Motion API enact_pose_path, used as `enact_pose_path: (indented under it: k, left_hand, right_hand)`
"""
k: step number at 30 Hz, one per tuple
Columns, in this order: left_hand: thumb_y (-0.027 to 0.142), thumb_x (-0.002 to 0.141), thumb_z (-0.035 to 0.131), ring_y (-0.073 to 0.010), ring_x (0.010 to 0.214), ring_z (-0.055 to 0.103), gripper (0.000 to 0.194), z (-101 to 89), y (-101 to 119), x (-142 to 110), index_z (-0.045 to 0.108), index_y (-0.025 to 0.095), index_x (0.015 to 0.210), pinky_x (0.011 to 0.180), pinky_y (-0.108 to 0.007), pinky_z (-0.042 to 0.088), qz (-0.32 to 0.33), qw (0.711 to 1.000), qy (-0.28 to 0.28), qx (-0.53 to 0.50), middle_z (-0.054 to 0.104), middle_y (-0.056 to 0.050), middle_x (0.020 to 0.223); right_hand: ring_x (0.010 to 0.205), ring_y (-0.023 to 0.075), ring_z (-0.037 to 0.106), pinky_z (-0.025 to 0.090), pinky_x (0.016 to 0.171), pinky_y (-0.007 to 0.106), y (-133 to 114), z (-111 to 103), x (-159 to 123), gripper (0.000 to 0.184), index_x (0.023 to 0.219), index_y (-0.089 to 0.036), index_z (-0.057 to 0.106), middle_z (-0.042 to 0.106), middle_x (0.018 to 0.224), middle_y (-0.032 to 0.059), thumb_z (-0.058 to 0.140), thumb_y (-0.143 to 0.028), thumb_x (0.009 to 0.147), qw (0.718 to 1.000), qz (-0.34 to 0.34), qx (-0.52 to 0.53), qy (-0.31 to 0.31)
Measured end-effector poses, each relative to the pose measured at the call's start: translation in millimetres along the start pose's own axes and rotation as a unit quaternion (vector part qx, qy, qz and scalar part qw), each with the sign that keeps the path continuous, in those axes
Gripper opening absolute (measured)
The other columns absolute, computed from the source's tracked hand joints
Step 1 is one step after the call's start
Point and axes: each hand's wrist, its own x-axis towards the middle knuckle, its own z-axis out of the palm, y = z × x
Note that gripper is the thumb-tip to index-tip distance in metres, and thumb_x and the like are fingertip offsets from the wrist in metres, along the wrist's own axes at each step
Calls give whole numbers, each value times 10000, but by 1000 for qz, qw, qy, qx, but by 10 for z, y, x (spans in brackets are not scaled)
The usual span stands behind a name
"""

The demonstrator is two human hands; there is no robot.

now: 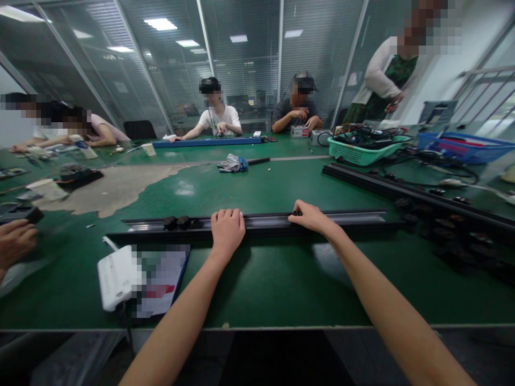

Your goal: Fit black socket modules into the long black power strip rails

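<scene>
One long black rail (265,232), straight-walled w/ a smooth grey channel, lies on the green table (273,284) roughly parallel to its near edge. Two round, lobed black parts (184,222) sit in its L end. L hand (228,230): fingers side by side, curled over the rail, holding it. R hand (308,217): thumb & forefinger nearly closed, pinching a small dark piece (298,213) at the channel. Nr the table's near edge, on the L: glossy white plastic box (120,279) w/ cable, beside a dark-edged flat folder (171,284). Twd the right edge: second black rail (402,197), set diagonally, dark parts alongside. Beyond: crumpled grey-blue gloves (231,163), green mesh basket (356,152) of tangled wires, blue basket (462,149). Surface slightly shiny, w/ an irregular beige patch (108,185) twd the far L corner. Several ppl around the table; behind, glass partition (241,59) w/ slatted blinds & ceiling-light reflections.
</scene>
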Motion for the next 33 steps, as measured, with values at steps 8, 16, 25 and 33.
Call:
enact_pose_path:
  k: [8,16,25,33]
  left_hand:
    - [294,988,323,-288,996,555,336,6,-7,1,639,197,926,902,-433,341,2,1000,3,1,686,-117,973]
    - [300,988,321,-280,1004,555,335,-5,1,-2,638,203,935,917,-426,343,-3,1000,-3,-3,685,-114,984]
    - [302,986,317,-286,1011,554,345,-14,2,3,644,203,939,928,-439,340,-5,1000,-9,-17,686,-122,994]
    - [302,991,311,-283,1005,554,352,-11,1,0,648,208,947,929,-437,341,1,1000,-9,6,692,-115,996]
  right_hand:
    - [844,213,597,400,743,302,169,-57,-11,234,936,-216,507,667,947,77,547,-430,850,996,-81,18,-32]
    - [840,239,572,376,790,348,209,162,-80,269,939,-200,529,649,880,92,465,-458,897,989,-116,-31,90]
    - [808,218,559,362,786,328,153,179,-123,230,901,-206,533,644,854,68,477,-428,876,986,-115,-17,116]
    - [810,220,554,364,778,328,142,204,-118,224,901,-202,540,639,846,69,491,-416,859,987,-91,-20,132]
